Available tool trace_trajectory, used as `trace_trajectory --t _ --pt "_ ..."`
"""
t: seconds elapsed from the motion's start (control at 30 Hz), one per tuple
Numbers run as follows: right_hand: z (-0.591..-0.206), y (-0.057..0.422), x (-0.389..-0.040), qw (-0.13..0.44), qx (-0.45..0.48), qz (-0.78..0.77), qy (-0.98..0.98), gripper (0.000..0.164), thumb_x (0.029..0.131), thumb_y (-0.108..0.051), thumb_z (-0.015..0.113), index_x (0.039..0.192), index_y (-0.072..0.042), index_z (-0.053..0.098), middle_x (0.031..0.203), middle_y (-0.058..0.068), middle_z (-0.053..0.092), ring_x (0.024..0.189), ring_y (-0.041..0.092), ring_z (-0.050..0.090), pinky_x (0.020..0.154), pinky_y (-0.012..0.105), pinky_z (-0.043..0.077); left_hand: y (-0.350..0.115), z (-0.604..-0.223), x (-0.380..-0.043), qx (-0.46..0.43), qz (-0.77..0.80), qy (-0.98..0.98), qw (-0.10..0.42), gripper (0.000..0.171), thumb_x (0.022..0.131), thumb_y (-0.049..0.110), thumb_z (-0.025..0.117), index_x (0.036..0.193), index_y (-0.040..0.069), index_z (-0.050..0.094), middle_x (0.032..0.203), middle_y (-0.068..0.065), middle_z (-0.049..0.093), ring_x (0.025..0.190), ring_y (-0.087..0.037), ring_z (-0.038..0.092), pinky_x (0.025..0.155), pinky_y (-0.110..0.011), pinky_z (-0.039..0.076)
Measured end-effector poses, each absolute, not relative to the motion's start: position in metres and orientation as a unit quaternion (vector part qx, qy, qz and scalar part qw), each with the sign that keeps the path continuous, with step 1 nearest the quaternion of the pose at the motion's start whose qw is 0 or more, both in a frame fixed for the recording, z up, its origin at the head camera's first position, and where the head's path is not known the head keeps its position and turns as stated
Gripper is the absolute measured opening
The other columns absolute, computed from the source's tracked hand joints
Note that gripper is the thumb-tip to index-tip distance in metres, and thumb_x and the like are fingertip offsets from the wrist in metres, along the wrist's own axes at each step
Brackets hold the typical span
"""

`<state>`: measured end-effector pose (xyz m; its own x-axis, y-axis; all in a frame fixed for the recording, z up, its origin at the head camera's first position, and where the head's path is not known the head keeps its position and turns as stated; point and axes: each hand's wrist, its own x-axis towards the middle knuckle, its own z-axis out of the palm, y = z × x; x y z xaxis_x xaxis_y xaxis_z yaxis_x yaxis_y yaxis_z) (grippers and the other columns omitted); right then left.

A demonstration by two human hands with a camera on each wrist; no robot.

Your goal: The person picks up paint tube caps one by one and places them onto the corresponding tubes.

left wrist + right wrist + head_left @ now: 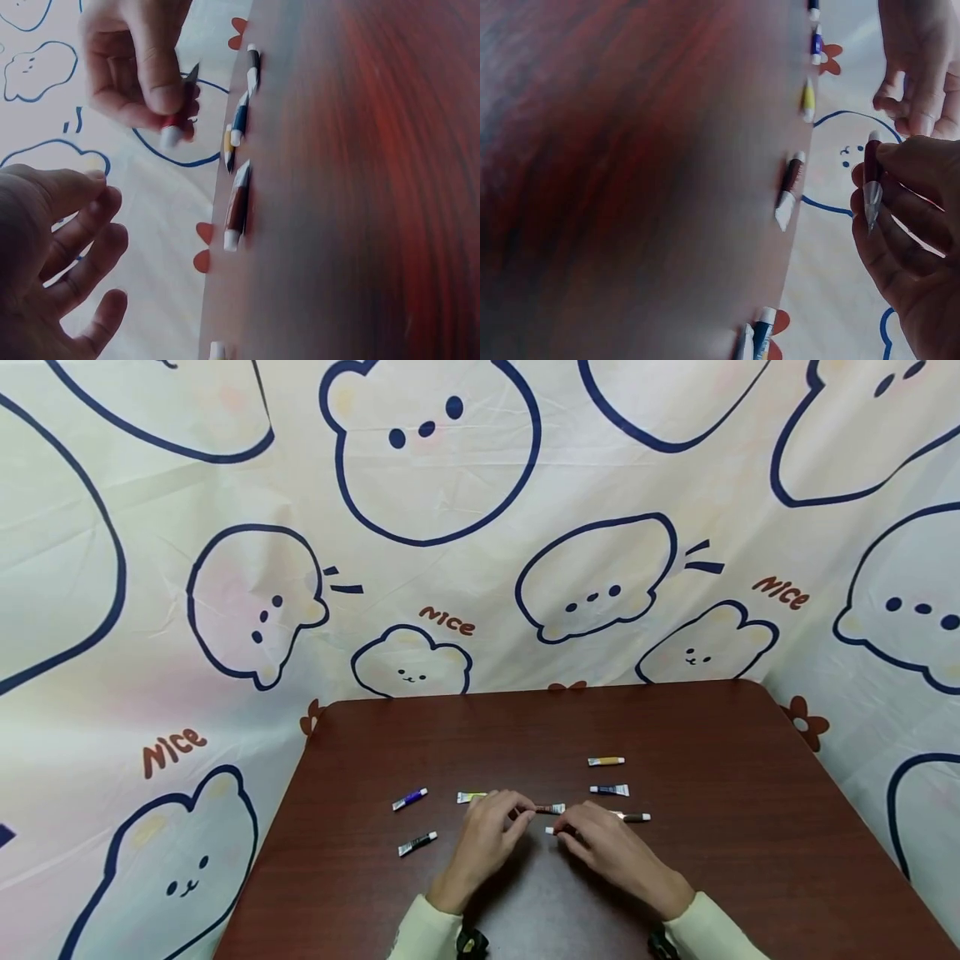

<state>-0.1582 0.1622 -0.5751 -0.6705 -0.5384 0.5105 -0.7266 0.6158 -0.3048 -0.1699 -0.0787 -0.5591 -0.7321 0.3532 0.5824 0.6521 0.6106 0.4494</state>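
Note:
My right hand (613,845) pinches a small dark red paint tube (871,169) between thumb and fingers. Its white cap points toward my left hand (489,831), and its flat silvery end shows in the right wrist view. The left hand holds nothing; its fingers are loosely bent, with the thumb close to the index fingertip. A brown paint tube (552,809) lies on the table just beyond the gap between both hands. Behind the left hand is a yellow paint tube (469,797), partly hidden by it. A dark tube (637,817) lies beyond the right hand, partly covered.
On the brown table (360,910), a purple tube (410,800) and a black tube (417,844) lie to the left. An ochre tube (606,762) and a dark blue tube (610,790) lie farther back on the right. A cartoon-printed cloth (480,585) hangs behind the table.

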Motion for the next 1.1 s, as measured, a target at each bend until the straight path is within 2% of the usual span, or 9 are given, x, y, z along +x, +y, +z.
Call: trace_trajectory --t 0.13,0.27,0.43,0.6,0.8,1.1 --pt "-0.582 0.165 -0.157 0.188 0.376 0.216 -0.881 0.017 0.093 -0.012 0.087 0.102 -0.018 0.073 0.095 -0.009 0.069 0.087 0.005 0.062 0.073 0.026 0.055 -0.081 -0.558 -0.173 -0.285 -0.325 -0.868 0.244 0.011 0.092 0.012 0.086 0.097 0.018 0.078 0.092 0.007 0.079 0.076 -0.016 0.068 0.078 -0.036 0.049" --pt "-0.586 0.169 -0.155 0.184 0.382 0.193 -0.885 0.019 0.092 -0.012 0.088 0.1 -0.017 0.071 0.093 -0.009 0.069 0.085 0.007 0.062 0.071 0.027 0.055 -0.086 -0.554 -0.177 -0.274 -0.313 -0.875 0.248 0.01 0.094 0.014 0.085 0.097 0.019 0.077 0.092 0.007 0.079 0.078 -0.016 0.07 0.078 -0.038 0.049" --pt "-0.589 0.174 -0.154 0.167 0.381 0.173 -0.893 0.015 0.096 -0.014 0.084 0.1 -0.018 0.07 0.093 -0.01 0.071 0.085 0.008 0.062 0.071 0.028 0.055 -0.098 -0.547 -0.182 -0.259 -0.299 -0.884 0.248 0.011 0.094 0.013 0.085 0.098 0.019 0.077 0.092 0.007 0.078 0.08 -0.017 0.07 0.079 -0.039 0.05" --pt "-0.589 0.176 -0.153 0.162 0.385 0.159 -0.895 0.019 0.094 -0.014 0.086 0.096 -0.019 0.067 0.09 -0.011 0.069 0.082 0.008 0.061 0.069 0.027 0.053 -0.115 -0.542 -0.19 -0.233 -0.295 -0.896 0.237 0.008 0.097 0.017 0.083 0.097 0.02 0.076 0.089 0.008 0.076 0.081 -0.016 0.07 0.079 -0.039 0.048" --pt "-0.589 0.177 -0.154 0.185 0.387 0.125 -0.894 0.022 0.09 -0.017 0.09 0.093 -0.022 0.069 0.087 -0.013 0.071 0.078 0.008 0.06 0.069 0.029 0.053 -0.138 -0.535 -0.197 -0.202 -0.304 -0.905 0.216 0.006 0.104 0.022 0.077 0.101 0.017 0.078 0.092 0.005 0.076 0.083 -0.022 0.07 0.081 -0.042 0.048" --pt "-0.589 0.176 -0.156 0.191 0.386 0.093 -0.898 0.021 0.09 -0.019 0.09 0.091 -0.021 0.069 0.085 -0.011 0.071 0.078 0.011 0.061 0.069 0.032 0.054 -0.167 -0.535 -0.209 -0.16 -0.292 -0.922 0.199 0.004 0.102 0.02 0.079 0.102 0.016 0.078 0.091 0.003 0.076 0.081 -0.026 0.069 0.082 -0.04 0.043"
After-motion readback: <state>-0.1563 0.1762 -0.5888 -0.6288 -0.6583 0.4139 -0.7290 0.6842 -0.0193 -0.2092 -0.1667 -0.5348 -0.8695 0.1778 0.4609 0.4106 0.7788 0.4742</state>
